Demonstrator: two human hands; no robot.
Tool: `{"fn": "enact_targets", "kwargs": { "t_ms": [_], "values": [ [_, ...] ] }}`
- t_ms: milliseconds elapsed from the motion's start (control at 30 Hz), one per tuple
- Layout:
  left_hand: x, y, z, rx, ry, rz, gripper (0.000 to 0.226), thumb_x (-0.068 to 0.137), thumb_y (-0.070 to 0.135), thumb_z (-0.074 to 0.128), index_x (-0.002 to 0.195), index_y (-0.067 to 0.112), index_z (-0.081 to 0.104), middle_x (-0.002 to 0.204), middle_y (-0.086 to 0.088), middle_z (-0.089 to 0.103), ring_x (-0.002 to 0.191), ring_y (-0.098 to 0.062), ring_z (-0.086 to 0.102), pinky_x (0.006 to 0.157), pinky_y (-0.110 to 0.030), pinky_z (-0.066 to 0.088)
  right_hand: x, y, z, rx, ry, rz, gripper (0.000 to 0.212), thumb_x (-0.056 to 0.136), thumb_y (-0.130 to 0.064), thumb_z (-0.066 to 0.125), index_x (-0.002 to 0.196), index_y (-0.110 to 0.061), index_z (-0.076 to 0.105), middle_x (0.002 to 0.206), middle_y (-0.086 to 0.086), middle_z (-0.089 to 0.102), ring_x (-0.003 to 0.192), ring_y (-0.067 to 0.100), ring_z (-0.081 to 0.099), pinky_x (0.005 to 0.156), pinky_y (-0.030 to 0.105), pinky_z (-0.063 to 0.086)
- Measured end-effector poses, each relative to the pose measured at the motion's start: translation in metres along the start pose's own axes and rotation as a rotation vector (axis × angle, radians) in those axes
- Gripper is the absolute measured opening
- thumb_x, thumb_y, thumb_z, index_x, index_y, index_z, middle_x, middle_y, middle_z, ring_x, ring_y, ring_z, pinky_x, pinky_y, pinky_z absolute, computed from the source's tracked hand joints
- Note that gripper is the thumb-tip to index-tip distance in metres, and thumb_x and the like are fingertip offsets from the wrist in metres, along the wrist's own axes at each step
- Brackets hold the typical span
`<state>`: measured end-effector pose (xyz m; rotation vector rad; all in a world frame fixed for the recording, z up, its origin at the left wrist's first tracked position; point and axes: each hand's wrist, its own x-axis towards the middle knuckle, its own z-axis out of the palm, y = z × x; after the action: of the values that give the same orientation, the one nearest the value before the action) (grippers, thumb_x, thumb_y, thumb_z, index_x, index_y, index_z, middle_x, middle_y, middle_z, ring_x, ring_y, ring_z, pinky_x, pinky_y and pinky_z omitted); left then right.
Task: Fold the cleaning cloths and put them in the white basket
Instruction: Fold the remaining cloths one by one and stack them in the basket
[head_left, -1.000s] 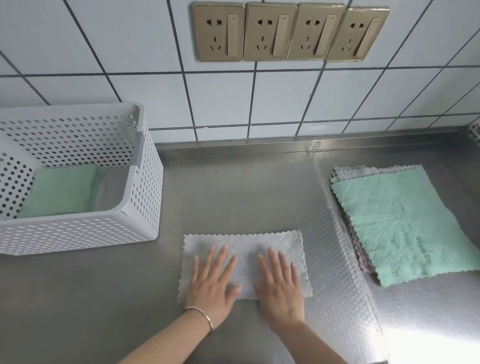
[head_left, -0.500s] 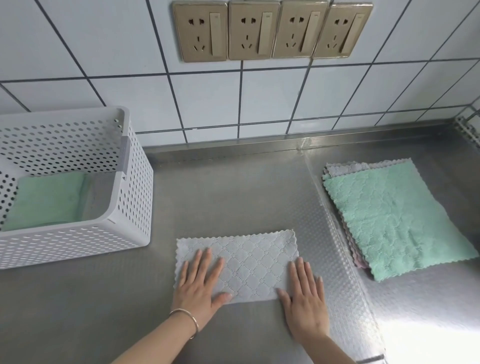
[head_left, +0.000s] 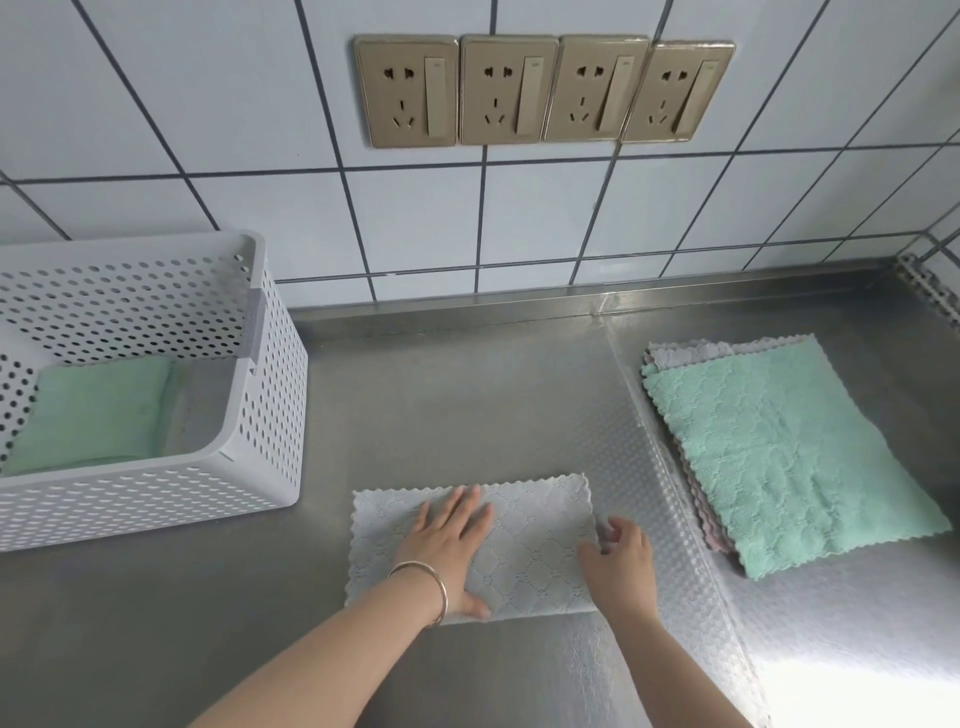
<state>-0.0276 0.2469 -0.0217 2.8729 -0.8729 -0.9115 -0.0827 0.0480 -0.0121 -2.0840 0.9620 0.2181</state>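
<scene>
A grey cloth (head_left: 524, 535), folded into a rectangle, lies flat on the steel counter in front of me. My left hand (head_left: 447, 545) presses flat on its left half with straight fingers. At the cloth's right edge my right hand (head_left: 621, 561) has its thumb on top and its fingers curled round the edge, pinching it. The white perforated basket (head_left: 270, 415) stands at the left with a folded green cloth (head_left: 93, 410) inside. A stack of unfolded cloths, a green one (head_left: 779, 452) on top, lies at the right.
The steel counter (head_left: 467, 405) runs back to a tiled wall with a row of gold sockets (head_left: 540, 88). A drain rack corner (head_left: 930, 286) shows at the far right. Bright glare covers the counter's front right.
My right hand slid from the cloth's middle to its right edge and curled its fingers round it. My left hand moved slightly up the cloth and stays flat.
</scene>
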Motion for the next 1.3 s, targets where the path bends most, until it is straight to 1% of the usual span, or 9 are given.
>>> {"fn": "enact_targets", "kwargs": {
  "t_ms": [167,233,433,567,700,833,933,1100,1300],
  "values": [
    [0.0,0.003,-0.004,0.022,0.003,-0.017,0.12,0.067,0.061,0.068,0.147,0.025,-0.014,0.153,0.001,-0.026,0.141,-0.02,-0.023,0.117,-0.044,-0.005,0.002,-0.005,-0.008,-0.105,-0.153,0.112,0.005,0.082,-0.021,0.054,0.086,-0.019,0.053,0.075,-0.005,0.053,0.07,0.015,0.05,0.059,0.025,0.036],
    [0.0,0.004,-0.006,0.016,-0.006,-0.03,0.121,0.066,0.06,0.07,0.147,0.025,-0.013,0.154,0.001,-0.024,0.142,-0.019,-0.021,0.117,-0.044,-0.002,0.0,-0.004,-0.012,-0.109,-0.176,0.072,0.018,0.081,-0.018,0.054,0.066,-0.016,0.045,0.06,-0.004,0.042,0.055,0.014,0.037,0.051,0.023,0.026],
    [-0.004,0.008,-0.013,-0.141,0.019,-0.076,0.112,0.069,0.069,0.059,0.148,0.027,-0.007,0.154,0.006,-0.022,0.141,-0.018,-0.023,0.117,-0.044,-0.005,-0.019,-0.024,-0.02,-0.177,-0.136,-0.164,0.014,0.082,-0.018,0.057,0.075,-0.024,0.046,0.064,-0.009,0.047,0.059,0.009,0.043,0.051,0.023,0.031],
    [-0.019,0.021,-0.037,-0.585,0.374,-0.17,0.066,0.086,0.062,0.044,0.143,0.031,0.033,0.154,0.011,0.018,0.142,-0.011,0.013,0.116,-0.027,0.013,-0.044,-0.049,-0.013,-0.19,-0.049,-0.39,0.017,0.084,-0.021,0.059,0.092,-0.029,0.047,0.071,-0.011,0.055,0.074,0.017,0.057,0.057,0.026,0.037],
    [-0.035,0.021,-0.062,-0.967,0.433,-0.276,0.037,0.084,0.058,0.05,0.106,0.034,0.067,0.101,0.013,0.069,0.098,-0.007,0.063,0.088,-0.025,0.046,-0.066,-0.064,0.01,-0.333,0.074,-0.661,0.023,0.068,-0.017,0.074,0.086,-0.021,0.061,0.068,-0.006,0.063,0.061,0.021,0.063,0.049,0.024,0.032],
    [-0.039,0.002,-0.063,-0.883,0.406,-0.415,0.045,0.086,0.044,0.053,0.051,0.018,0.041,0.048,0.004,0.042,0.055,-0.017,0.042,0.054,-0.03,0.03,-0.081,-0.07,0.039,-0.343,0.15,-0.96,0.038,0.045,-0.01,0.08,0.072,-0.024,0.058,0.059,-0.01,0.052,0.046,0.011,0.05,0.041,0.017,0.023],
    [-0.041,-0.016,-0.056,-0.792,0.39,-0.51,0.046,0.093,0.03,0.048,0.052,0.015,0.033,0.059,-0.006,0.05,0.066,-0.026,0.044,0.057,-0.031,0.023,-0.084,-0.067,0.058,-0.27,0.162,-1.144,0.03,0.059,-0.012,0.063,0.086,-0.022,0.054,0.075,-0.009,0.048,0.064,0.012,0.045,0.052,0.018,0.033],
    [-0.046,-0.05,-0.04,-0.783,0.36,-0.543,0.041,0.096,0.023,0.042,0.057,0.018,0.033,0.096,-0.021,0.063,0.093,-0.033,0.057,0.072,-0.033,0.037,-0.075,-0.043,0.075,-0.488,-0.052,-1.145,0.083,0.045,-0.025,0.07,0.125,-0.017,0.048,0.13,0.0,0.053,0.114,0.015,0.046,0.089,0.024,0.044],
    [-0.05,-0.076,-0.007,-0.917,0.351,-0.608,0.046,0.094,0.023,0.052,0.055,0.015,0.029,0.051,-0.002,0.032,0.053,-0.02,0.031,0.052,-0.033,0.021,-0.062,-0.011,0.092,-0.742,-0.209,-0.984,0.099,0.058,-0.015,0.054,0.149,-0.016,0.015,0.154,0.004,0.023,0.14,0.02,0.017,0.11,0.037,0.01]
  ]
}}
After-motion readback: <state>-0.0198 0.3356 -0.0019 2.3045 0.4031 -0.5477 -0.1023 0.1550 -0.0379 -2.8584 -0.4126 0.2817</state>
